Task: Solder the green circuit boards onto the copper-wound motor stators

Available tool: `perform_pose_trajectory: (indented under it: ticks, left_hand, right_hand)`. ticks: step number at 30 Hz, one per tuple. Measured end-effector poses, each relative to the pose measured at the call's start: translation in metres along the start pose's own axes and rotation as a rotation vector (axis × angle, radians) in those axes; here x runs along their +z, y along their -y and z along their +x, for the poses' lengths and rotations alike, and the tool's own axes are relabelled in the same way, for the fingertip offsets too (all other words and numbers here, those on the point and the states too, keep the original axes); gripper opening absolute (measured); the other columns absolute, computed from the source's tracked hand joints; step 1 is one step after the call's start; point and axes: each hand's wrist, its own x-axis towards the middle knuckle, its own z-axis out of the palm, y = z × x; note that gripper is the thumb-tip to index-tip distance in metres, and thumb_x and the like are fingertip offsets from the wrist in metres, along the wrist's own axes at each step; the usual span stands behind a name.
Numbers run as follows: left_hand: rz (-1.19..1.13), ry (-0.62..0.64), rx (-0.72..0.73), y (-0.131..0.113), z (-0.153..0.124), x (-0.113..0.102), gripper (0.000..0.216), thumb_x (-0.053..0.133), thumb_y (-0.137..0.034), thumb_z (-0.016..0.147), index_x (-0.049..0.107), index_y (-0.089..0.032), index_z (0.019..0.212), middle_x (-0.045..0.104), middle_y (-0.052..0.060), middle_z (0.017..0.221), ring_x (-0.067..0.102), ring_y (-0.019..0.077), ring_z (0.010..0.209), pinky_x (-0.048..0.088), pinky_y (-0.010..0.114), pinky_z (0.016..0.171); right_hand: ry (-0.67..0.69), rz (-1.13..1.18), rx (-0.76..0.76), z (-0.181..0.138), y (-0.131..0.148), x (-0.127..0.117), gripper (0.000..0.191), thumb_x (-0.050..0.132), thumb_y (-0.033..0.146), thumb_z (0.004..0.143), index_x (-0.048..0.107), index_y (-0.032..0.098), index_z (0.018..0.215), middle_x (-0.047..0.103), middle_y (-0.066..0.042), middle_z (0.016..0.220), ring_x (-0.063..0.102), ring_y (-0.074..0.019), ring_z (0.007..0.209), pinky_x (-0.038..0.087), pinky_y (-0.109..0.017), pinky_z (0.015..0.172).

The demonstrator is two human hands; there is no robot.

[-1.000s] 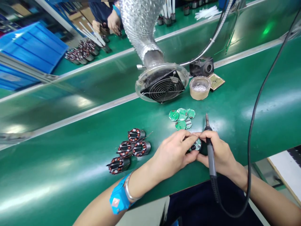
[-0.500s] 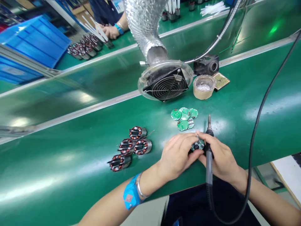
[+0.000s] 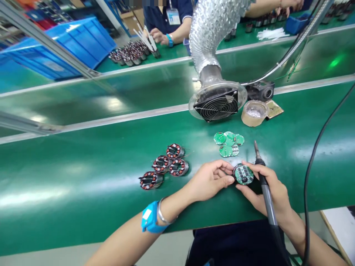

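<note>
A round green circuit board (image 3: 244, 174) with dark components faces up between my hands; a dark rim shows at its left edge, and what lies under it is mostly hidden. My left hand (image 3: 212, 181) pinches the board's left side with thumb and curled fingers. My right hand (image 3: 273, 190) has a soldering iron (image 3: 266, 197) tucked in it, tip pointing away from me, while its index finger and thumb reach around the board's right side. Beyond my hands lies a cluster of loose green boards (image 3: 226, 150). Several wound motor stators (image 3: 177, 167) stand to the left.
A fume extractor hood (image 3: 217, 103) hangs over the bench (image 3: 83, 177). Near it are a solder-filled tub (image 3: 253, 113), a small sponge tray (image 3: 274, 109) and an iron holder (image 3: 260, 91). The iron's black cable (image 3: 309, 166) loops at right. Co-workers' hands (image 3: 161, 38) show across the line.
My view has shifted, so the bench items appear further right. My left fingers have drawn back, uncovering the circuit board's face. The soldering iron has tilted in my right hand.
</note>
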Motion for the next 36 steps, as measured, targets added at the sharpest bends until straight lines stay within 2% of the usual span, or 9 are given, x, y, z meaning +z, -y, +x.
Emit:
perform_pose_trajectory:
  ticks: [4, 10, 12, 16, 18, 23, 30, 32, 36]
  left_hand:
    - [-0.267, -0.035, -0.093, 0.007, 0.007, 0.005, 0.036, 0.076, -0.038, 0.072, 0.062, -0.011, 0.091, 0.064, 0.001, 0.068, 0.061, 0.0096, 0.056, 0.053, 0.022, 0.054]
    - [-0.308, -0.031, -0.043, 0.006, 0.012, 0.005, 0.038, 0.077, -0.04, 0.072, 0.063, -0.011, 0.091, 0.063, 0.0, 0.064, 0.062, 0.0119, 0.054, 0.055, 0.023, 0.05]
    - [-0.174, -0.048, 0.082, 0.004, 0.011, 0.003, 0.03, 0.073, -0.038, 0.077, 0.064, -0.011, 0.085, 0.064, 0.003, 0.072, 0.062, 0.011, 0.054, 0.055, 0.024, 0.051]
    - [0.342, -0.128, 0.546, -0.003, 0.007, 0.001, 0.017, 0.058, -0.027, 0.09, 0.066, -0.015, 0.08, 0.066, 0.005, 0.079, 0.063, 0.0138, 0.071, 0.055, 0.027, 0.066]
    - [0.47, -0.19, 0.638, -0.006, 0.004, 0.005, 0.018, 0.053, -0.021, 0.092, 0.065, -0.016, 0.079, 0.065, 0.004, 0.074, 0.062, 0.0143, 0.073, 0.053, 0.027, 0.069]
    - [0.44, -0.385, 0.578, -0.002, -0.006, 0.024, 0.012, 0.054, -0.015, 0.091, 0.065, -0.016, 0.087, 0.066, 0.003, 0.078, 0.062, 0.0133, 0.075, 0.053, 0.025, 0.068]
    - [0.662, -0.291, 0.684, 0.01, -0.013, 0.029, 0.032, 0.054, -0.014, 0.09, 0.062, -0.012, 0.121, 0.067, 0.014, 0.108, 0.067, 0.0185, 0.094, 0.059, 0.03, 0.079]
    - [0.605, -0.23, 0.678, 0.009, -0.007, 0.023, 0.027, 0.057, -0.016, 0.09, 0.066, -0.013, 0.116, 0.07, 0.013, 0.105, 0.069, 0.0173, 0.089, 0.059, 0.029, 0.078]
    - [0.286, -0.161, 0.534, 0.002, 0.008, 0.009, 0.013, 0.074, -0.028, 0.079, 0.073, -0.016, 0.084, 0.073, 0.006, 0.084, 0.069, 0.0155, 0.078, 0.058, 0.029, 0.074]
  right_hand:
    - [-0.017, -0.028, -0.019, -0.001, -0.001, -0.001, 0.051, 0.075, 0.03, 0.078, 0.05, 0.022, 0.122, 0.07, -0.009, 0.116, 0.072, -0.0219, 0.094, 0.061, -0.033, 0.084]
    - [0.065, 0.069, 0.035, -0.002, -0.001, -0.005, 0.055, 0.076, 0.031, 0.077, 0.048, 0.022, 0.124, 0.068, -0.01, 0.119, 0.07, -0.0235, 0.101, 0.061, -0.033, 0.085]
    - [0.076, 0.097, 0.041, -0.001, -0.001, -0.006, 0.055, 0.076, 0.032, 0.076, 0.048, 0.023, 0.123, 0.069, -0.009, 0.119, 0.07, -0.0237, 0.103, 0.061, -0.033, 0.085]
    - [0.072, 0.114, 0.019, 0.0, 0.001, -0.006, 0.054, 0.076, 0.032, 0.077, 0.048, 0.023, 0.122, 0.069, -0.009, 0.117, 0.07, -0.0236, 0.102, 0.061, -0.033, 0.085]
    - [0.049, 0.092, 0.007, -0.001, 0.002, -0.005, 0.055, 0.076, 0.032, 0.077, 0.048, 0.023, 0.123, 0.07, -0.008, 0.116, 0.071, -0.0236, 0.1, 0.061, -0.033, 0.084]
    - [-0.033, -0.058, -0.024, 0.0, 0.004, -0.003, 0.053, 0.075, 0.033, 0.078, 0.049, 0.022, 0.124, 0.071, -0.008, 0.112, 0.072, -0.022, 0.088, 0.062, -0.033, 0.08]
    - [-0.066, -0.102, 0.037, 0.0, -0.001, -0.007, 0.051, 0.072, 0.032, 0.08, 0.05, 0.024, 0.125, 0.07, -0.008, 0.113, 0.072, -0.0242, 0.091, 0.061, -0.036, 0.082]
    - [-0.038, -0.036, 0.083, -0.001, -0.002, -0.009, 0.051, 0.073, 0.033, 0.079, 0.049, 0.024, 0.124, 0.07, -0.008, 0.114, 0.071, -0.0242, 0.095, 0.061, -0.035, 0.084]
    - [0.062, 0.102, 0.16, 0.0, 0.0, -0.013, 0.052, 0.074, 0.037, 0.078, 0.048, 0.024, 0.121, 0.069, -0.008, 0.115, 0.07, -0.0248, 0.101, 0.061, -0.034, 0.082]
